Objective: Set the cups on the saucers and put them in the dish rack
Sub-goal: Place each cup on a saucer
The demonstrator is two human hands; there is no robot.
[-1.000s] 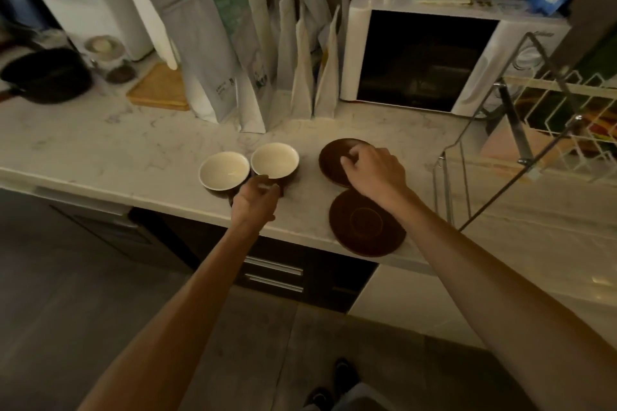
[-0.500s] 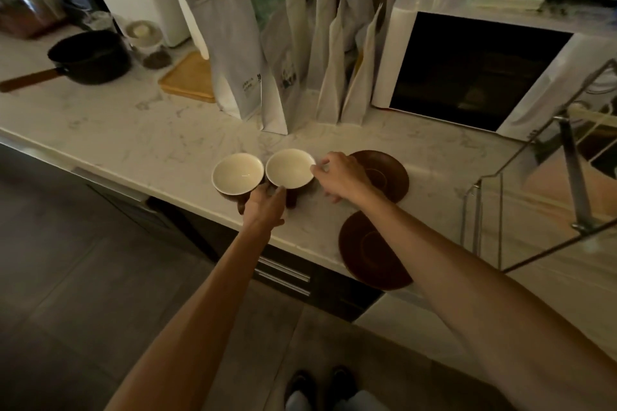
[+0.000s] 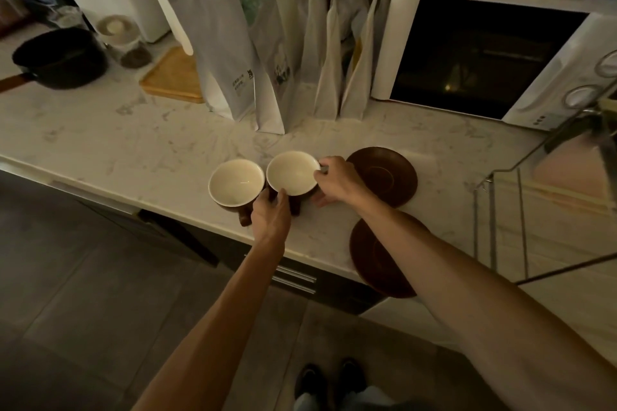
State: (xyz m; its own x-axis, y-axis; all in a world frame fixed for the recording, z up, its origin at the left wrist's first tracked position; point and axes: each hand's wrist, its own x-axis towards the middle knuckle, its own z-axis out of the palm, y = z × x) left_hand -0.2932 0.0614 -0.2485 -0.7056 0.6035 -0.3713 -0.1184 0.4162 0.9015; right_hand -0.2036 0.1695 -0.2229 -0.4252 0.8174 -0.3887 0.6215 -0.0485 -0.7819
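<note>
Two brown cups with cream insides stand side by side near the counter's front edge: a left cup (image 3: 236, 184) and a right cup (image 3: 292, 172). My left hand (image 3: 271, 215) is closed around the near side of the right cup, by its handle. My right hand (image 3: 335, 181) grips that same cup's right rim with thumb and fingers. A far brown saucer (image 3: 387, 175) lies just right of my right hand. A near brown saucer (image 3: 377, 260) lies at the counter edge, partly under my right forearm. The wire dish rack (image 3: 500, 210) stands at the right.
Several paper bags (image 3: 267, 53) stand upright behind the cups. A white microwave (image 3: 484, 53) sits at the back right. A dark saucepan (image 3: 58, 58), a jar (image 3: 125, 42) and a wooden board (image 3: 173, 77) are at the back left. The marble counter (image 3: 133, 147) ends just before my feet.
My right hand left the far saucer and moved left onto the right cup's rim. My left hand stayed at the cups. The view moved closer and shifted left.
</note>
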